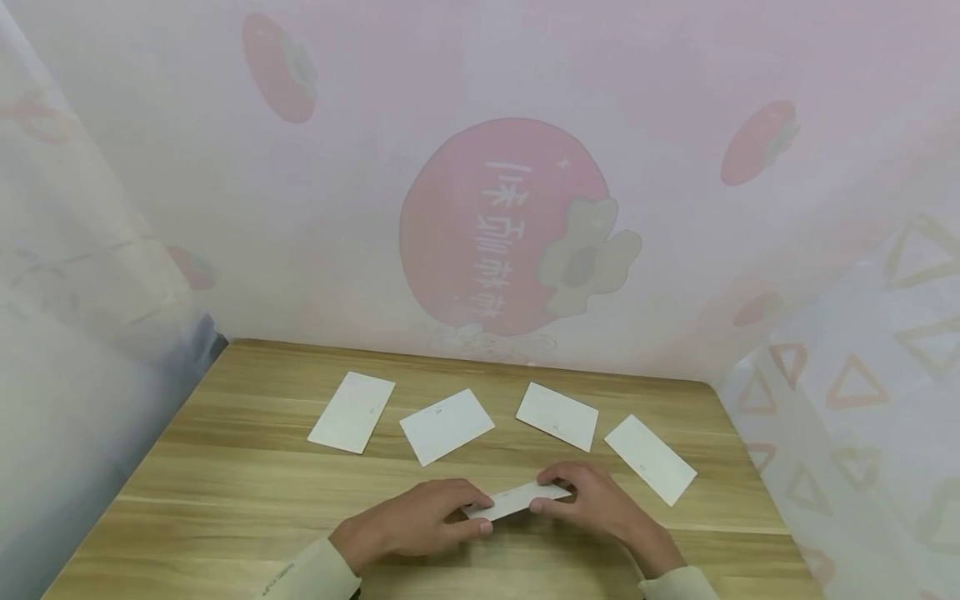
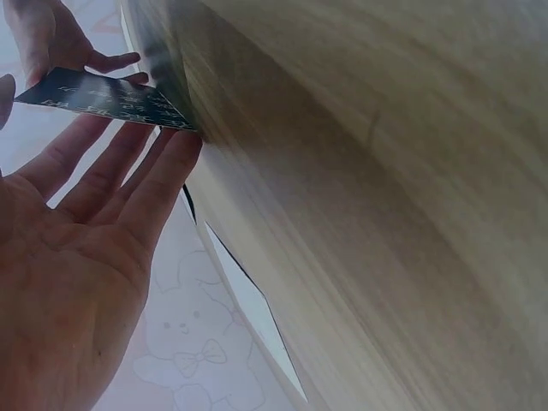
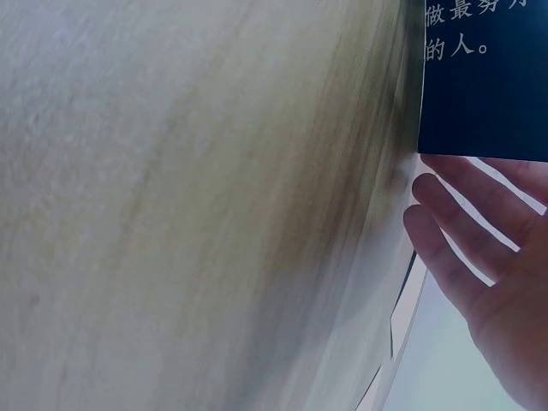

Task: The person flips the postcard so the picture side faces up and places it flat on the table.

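A card [image 1: 517, 499] is held up between both hands, tilted, its white side facing the head camera. Its other side is dark blue with white printed characters, seen as the card [image 2: 103, 96] in the left wrist view and the card [image 3: 484, 94] in the right wrist view. The left hand [image 1: 431, 517] pinches its left end between thumb and fingers. At the right end, the right hand [image 1: 596, 504] pinches it the same way. Below the card lies the wooden tabletop [image 1: 262, 517].
Beyond the hands, several white cards lie apart in a loose arc: a far-left card [image 1: 351, 412], a card [image 1: 447, 427] beside it, another card [image 1: 557, 416], and a right card [image 1: 651, 459]. A printed cloth [image 1: 337, 250] hangs behind the table and along both sides.
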Action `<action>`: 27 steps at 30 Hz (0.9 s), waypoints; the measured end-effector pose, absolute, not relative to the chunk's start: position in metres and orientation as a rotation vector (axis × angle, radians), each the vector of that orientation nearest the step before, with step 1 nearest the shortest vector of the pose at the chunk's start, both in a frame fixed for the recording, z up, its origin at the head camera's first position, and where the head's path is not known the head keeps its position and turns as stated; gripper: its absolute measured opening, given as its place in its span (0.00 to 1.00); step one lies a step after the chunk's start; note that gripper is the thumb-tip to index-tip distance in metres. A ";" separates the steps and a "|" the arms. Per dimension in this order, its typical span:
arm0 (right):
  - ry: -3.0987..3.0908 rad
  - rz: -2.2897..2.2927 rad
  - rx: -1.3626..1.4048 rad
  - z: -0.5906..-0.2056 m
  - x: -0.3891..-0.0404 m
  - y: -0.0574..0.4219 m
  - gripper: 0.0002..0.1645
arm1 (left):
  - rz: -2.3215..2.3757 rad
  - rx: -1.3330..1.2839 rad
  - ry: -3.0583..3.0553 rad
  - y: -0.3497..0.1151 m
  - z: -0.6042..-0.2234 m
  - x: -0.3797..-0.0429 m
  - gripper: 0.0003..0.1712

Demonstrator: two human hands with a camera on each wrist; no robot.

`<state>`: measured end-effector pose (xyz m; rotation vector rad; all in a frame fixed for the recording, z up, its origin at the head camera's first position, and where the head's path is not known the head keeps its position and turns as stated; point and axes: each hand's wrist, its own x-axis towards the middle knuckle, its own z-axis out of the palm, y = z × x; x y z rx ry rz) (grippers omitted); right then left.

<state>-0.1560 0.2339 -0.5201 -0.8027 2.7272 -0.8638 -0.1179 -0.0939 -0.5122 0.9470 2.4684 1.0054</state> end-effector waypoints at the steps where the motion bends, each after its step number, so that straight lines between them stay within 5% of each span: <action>1: 2.728 -0.869 -0.807 -0.520 -0.156 0.234 0.29 | 1.009 0.950 2.471 -0.094 -0.512 -0.118 0.30; 27: 2.678 -0.994 -0.822 -0.519 -0.154 0.235 0.23 | 1.257 0.977 2.414 -0.092 -0.506 -0.121 0.16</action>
